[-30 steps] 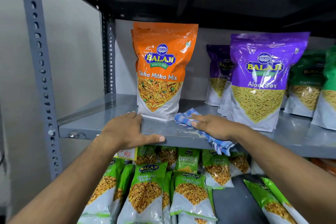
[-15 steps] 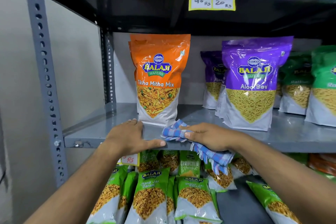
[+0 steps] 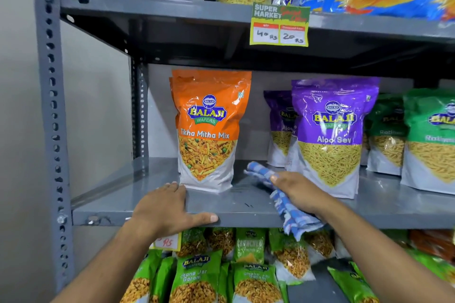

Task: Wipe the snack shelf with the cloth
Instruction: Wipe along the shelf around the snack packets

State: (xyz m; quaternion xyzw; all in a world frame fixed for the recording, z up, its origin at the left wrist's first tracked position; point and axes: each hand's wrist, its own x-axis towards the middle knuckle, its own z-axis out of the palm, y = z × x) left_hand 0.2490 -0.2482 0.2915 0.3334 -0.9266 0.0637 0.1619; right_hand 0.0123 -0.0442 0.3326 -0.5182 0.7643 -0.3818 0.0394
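The grey metal snack shelf point(image 3: 128, 194) runs across the middle of the view. My left hand point(image 3: 167, 206) lies flat on its front lip, thumb stretched along the edge, just in front of the orange Tikha Mitha Mix bag point(image 3: 209, 130). My right hand point(image 3: 300, 192) presses a blue-and-white checked cloth point(image 3: 290, 211) onto the shelf between the orange bag and the purple Aloo Sev bag point(image 3: 332, 138). One end of the cloth sticks out past my fingers toward the back; the other hangs over the shelf's front edge.
More purple and green bags point(image 3: 430, 140) stand to the right on the same shelf. Green Chana Jor Garam packets point(image 3: 197, 278) fill the shelf below. A price tag point(image 3: 279, 24) hangs from the upper shelf. A perforated grey upright point(image 3: 53, 130) bounds the left side.
My right hand has pushed the cloth back to the right and deeper onto the shelf. The left hand stays on the front edge. The camera has tilted up, showing the upper shelf.
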